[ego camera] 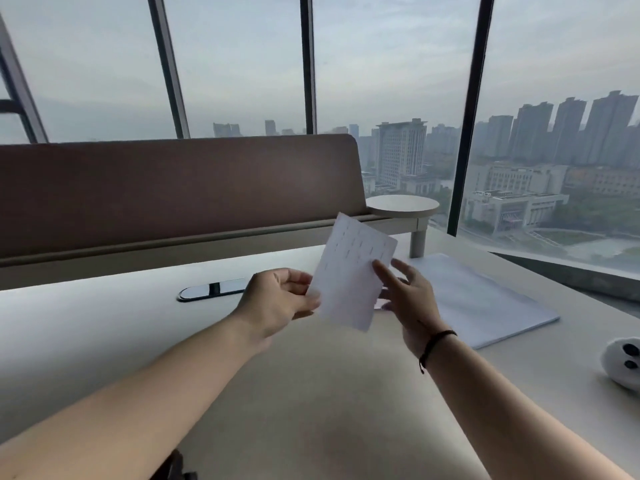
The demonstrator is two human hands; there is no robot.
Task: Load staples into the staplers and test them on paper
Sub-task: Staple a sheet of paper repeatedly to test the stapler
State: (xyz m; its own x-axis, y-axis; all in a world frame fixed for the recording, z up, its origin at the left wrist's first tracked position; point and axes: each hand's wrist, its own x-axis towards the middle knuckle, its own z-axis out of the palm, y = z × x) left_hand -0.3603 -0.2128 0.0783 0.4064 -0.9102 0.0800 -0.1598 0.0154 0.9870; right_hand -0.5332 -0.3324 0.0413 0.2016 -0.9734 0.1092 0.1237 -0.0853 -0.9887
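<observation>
A person is standing at a pale tabletop and holding up a small sheet of paper above its middle, tilted so the top leans to the right. The left hand is pinching the sheet's left edge, fingers curled closed on the paper with the thumb on the near face. The right hand is hovering at the sheet's right edge with its fingers spread and loose; one fingertip is lying against the near face, but the hand is not clamping the paper. A dark cord bracelet is circling the right wrist. Rows of short dark marks are showing across the sheet, too blurred to tell exactly what they are.

To the right of the hands a stack of white paper is lying flat on the tabletop. At the right edge a small white rounded object with dark spots is resting, partly cut off. Left of the hands, farther back, a dark oval cable hatch is sitting flush in the surface. Behind it a brown divider panel is running across, with a round shelf at its right end, and tall windows are looking onto hazy city towers.
</observation>
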